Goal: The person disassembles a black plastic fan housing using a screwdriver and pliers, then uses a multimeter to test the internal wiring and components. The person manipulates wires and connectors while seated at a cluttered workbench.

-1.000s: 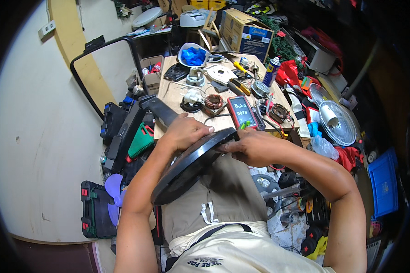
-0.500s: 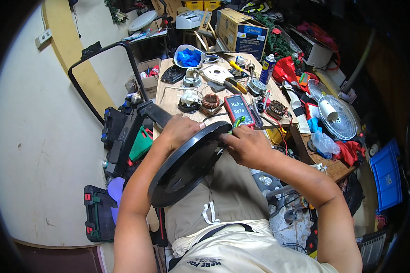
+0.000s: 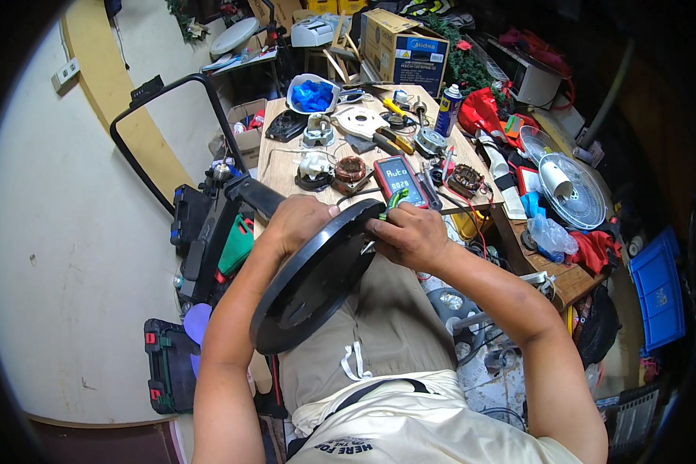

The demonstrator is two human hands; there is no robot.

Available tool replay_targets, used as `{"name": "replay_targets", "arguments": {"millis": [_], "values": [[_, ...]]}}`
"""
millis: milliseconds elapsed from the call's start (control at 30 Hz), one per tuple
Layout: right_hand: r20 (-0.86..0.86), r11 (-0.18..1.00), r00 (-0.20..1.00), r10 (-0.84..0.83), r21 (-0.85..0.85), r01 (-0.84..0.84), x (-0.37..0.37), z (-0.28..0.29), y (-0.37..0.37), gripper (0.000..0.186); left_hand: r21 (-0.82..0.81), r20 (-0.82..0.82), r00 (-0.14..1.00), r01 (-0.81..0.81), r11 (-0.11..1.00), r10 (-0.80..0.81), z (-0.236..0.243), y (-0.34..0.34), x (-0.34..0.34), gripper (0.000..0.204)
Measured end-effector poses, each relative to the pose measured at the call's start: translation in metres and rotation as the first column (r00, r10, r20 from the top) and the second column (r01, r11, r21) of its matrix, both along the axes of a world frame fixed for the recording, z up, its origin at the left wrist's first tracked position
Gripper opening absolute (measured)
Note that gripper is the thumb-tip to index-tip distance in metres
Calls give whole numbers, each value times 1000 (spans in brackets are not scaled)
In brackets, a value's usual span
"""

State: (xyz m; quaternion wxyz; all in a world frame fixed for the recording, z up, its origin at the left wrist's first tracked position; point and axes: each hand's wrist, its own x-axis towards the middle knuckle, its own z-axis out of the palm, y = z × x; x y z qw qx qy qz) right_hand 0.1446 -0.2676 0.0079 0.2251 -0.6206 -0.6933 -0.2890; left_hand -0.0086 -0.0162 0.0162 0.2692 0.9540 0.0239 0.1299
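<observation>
A black round base [image 3: 290,301] with a dark column [image 3: 251,193] is tilted over my lap, its hollow underside partly showing. My left hand [image 3: 301,224] is closed on it where column and disc meet, its fingertips behind the rim. My right hand [image 3: 410,236] is closed round a green-handled tool [image 3: 397,199] at the underside, near the upper rim; a metal tip shows below my fingers. Just beyond lie a red multimeter [image 3: 401,182], copper motor windings [image 3: 350,170] and yellow-handled tools [image 3: 394,141] on the wooden board [image 3: 278,164].
Tool cases [image 3: 170,363] and a black metal frame [image 3: 116,131] crowd the left, by the wall. At right are fan grilles [image 3: 584,209], red bags [image 3: 479,116] and a blue plastic bin [image 3: 656,286]. A cardboard box [image 3: 402,50] stands behind the board.
The base has tilted to show more of its underside and risen slightly. My right hand has shifted with it, and more of the green handle now shows.
</observation>
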Motion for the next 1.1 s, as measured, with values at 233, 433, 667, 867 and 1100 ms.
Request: {"name": "replay_targets", "arguments": {"millis": [233, 433, 667, 867, 1100], "values": [[-52, 1000, 999, 7, -18, -8, 0, 0, -2, 37, 22, 12, 1000, 3, 1000, -3, -3, 1, 4, 60], [-33, 930, 999, -31, -367, 16, -6, 10, -19, 76, -2, 40, 999, -27, 1000, 27, -10, 2, 4, 61], [-258, 816, 963, -74, -571, -91, -11, 38, -21, 74, 20, 34, 999, -22, 1000, 22, -8, 1, 6, 63], [-289, 671, 939, -184, -735, -95, -10, 54, -18, 68, 56, -63, 998, 14, 998, -10, -1, -4, 5, 63], [-295, 733, 940, -169, -676, -80, -21, 44, -25, 68, -51, 10, 999, 54, 997, -54, -7, -1, 3, 63]]}}
